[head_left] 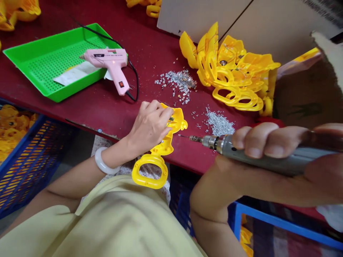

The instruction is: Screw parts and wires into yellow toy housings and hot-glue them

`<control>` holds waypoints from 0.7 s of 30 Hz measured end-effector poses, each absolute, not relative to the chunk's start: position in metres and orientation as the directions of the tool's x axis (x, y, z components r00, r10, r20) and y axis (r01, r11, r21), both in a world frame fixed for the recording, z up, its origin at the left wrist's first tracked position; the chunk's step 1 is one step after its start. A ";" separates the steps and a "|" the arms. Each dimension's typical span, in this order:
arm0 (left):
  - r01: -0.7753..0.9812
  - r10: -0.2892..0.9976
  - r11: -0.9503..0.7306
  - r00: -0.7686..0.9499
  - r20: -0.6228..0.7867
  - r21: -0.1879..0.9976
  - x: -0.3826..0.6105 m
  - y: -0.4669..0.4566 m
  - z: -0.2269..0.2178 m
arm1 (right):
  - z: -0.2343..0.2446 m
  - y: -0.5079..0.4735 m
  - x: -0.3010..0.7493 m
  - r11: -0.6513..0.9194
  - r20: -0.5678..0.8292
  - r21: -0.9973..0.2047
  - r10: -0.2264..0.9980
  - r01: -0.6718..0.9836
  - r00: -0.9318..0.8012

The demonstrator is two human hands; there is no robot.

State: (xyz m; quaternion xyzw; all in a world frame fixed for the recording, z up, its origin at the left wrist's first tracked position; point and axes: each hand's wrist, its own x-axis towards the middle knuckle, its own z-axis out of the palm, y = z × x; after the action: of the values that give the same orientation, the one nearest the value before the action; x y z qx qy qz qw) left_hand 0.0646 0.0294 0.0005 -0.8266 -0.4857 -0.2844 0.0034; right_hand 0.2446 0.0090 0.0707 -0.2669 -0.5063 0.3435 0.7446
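My left hand (152, 121), a white bangle on its wrist, bends over a yellow plastic shell (178, 121) at the table's front edge. Its fingers are closed on the shell, covering part of it, and a small dark component shows by the fingertips. The shell's ring-shaped handle (136, 170) hangs over the edge toward my lap. In my right hand (268, 139) is a grey electric screwdriver (227, 144), gripped with the fingers wrapped round its body. Its thin bit points left, just short of the shell and apart from it.
Loose screws (219, 123) and small metal pieces (179, 82) lie in piles on the red table (150, 53). Yellow shells (235, 71) are heaped by a carton. A pink glue gun (112, 64) rests on a green tray (59, 94). Blue crates (32, 171) stand below.
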 end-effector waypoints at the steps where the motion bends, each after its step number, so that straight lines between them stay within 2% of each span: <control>1: 0.803 0.800 -0.530 0.365 0.477 0.274 0.066 0.031 -0.002 | 0.070 0.011 0.243 0.620 0.570 -0.746 0.783 -0.241 0.250; 7: 0.772 0.789 -0.540 0.325 0.522 0.336 0.064 0.032 -0.012 | 0.075 0.018 0.227 0.642 0.576 -0.733 0.762 -0.224 0.297; 16: 0.797 0.837 -0.474 0.277 0.472 0.374 0.071 0.032 -0.008 | 0.062 0.040 0.206 0.678 0.609 -0.677 0.734 -0.285 0.300; 21: 0.793 0.818 -0.507 0.319 0.479 0.338 0.068 0.033 -0.003 | 0.061 0.040 0.199 0.665 0.588 -0.730 0.728 -0.156 0.352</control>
State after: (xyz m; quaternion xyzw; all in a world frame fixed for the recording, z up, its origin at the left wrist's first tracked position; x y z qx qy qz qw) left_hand 0.0684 0.0334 -0.0032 -0.8120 -0.4959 -0.3072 -0.0205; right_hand 0.1985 0.0405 0.0608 -0.2910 -0.4911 0.2874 0.7691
